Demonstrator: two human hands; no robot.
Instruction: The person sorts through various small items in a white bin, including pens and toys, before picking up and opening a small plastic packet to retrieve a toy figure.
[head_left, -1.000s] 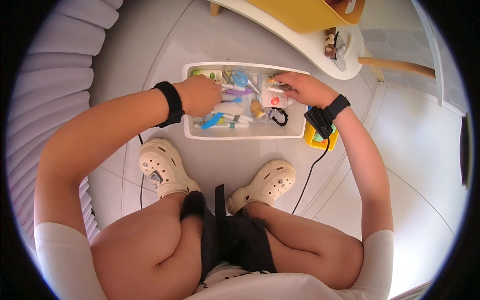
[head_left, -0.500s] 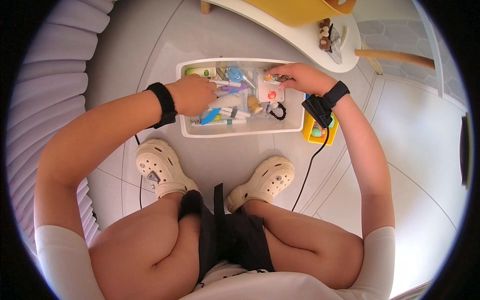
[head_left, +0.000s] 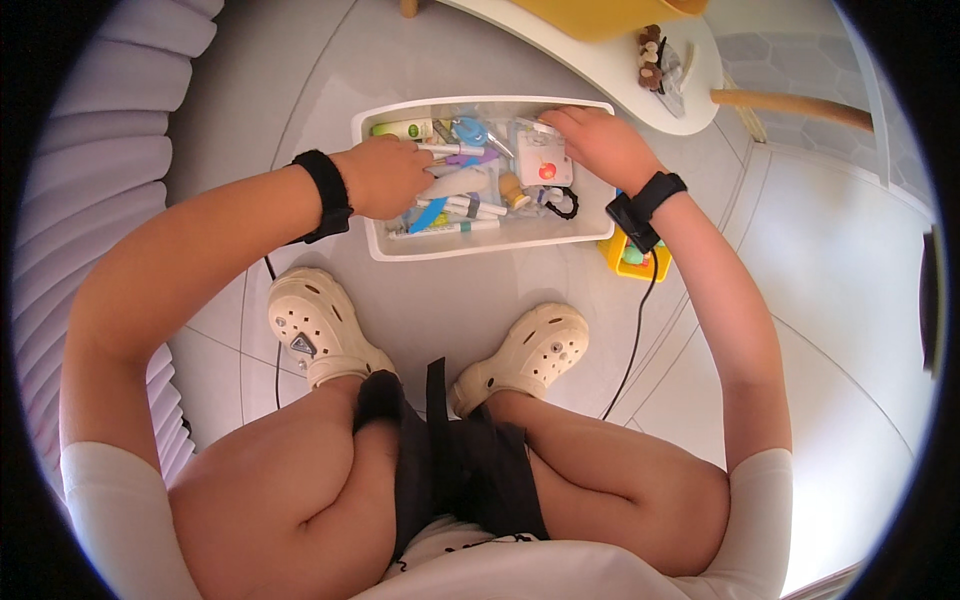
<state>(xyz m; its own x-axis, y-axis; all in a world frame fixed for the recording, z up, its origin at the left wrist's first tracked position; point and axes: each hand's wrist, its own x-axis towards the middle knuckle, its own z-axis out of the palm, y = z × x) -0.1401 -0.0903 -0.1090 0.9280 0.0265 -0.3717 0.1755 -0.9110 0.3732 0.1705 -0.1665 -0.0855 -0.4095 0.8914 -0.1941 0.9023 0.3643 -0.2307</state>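
Observation:
A white bin (head_left: 480, 248) on the floor holds mixed small items. My left hand (head_left: 385, 175) reaches in over its left side, fingers loosely bent and apart beside a white marker (head_left: 455, 150); the fingertips are partly hidden. Over the far right part of the bin, my right hand (head_left: 610, 145) pinches what looks like a flat white packet (head_left: 541, 127), mostly hidden by the fingers. Just below it lies a white card box (head_left: 543, 165) with a red fruit picture. A black hair tie (head_left: 566, 205), blue scissors (head_left: 470, 131) and several pens lie in the bin.
A yellow basket (head_left: 640, 265) stands against the bin's right side. Behind is a white low table (head_left: 690, 110) with a wooden leg (head_left: 790, 105). Purple padded folds (head_left: 120, 150) line the left. My clogs (head_left: 320, 325) stand near the bin; a black cable (head_left: 638, 330) hangs from my right wrist.
The bin has turned slightly, its right end moving farther from me. The packet under my right fingers showed a coloured label before; now mostly its white edge shows. My left hand stays nearly in place.

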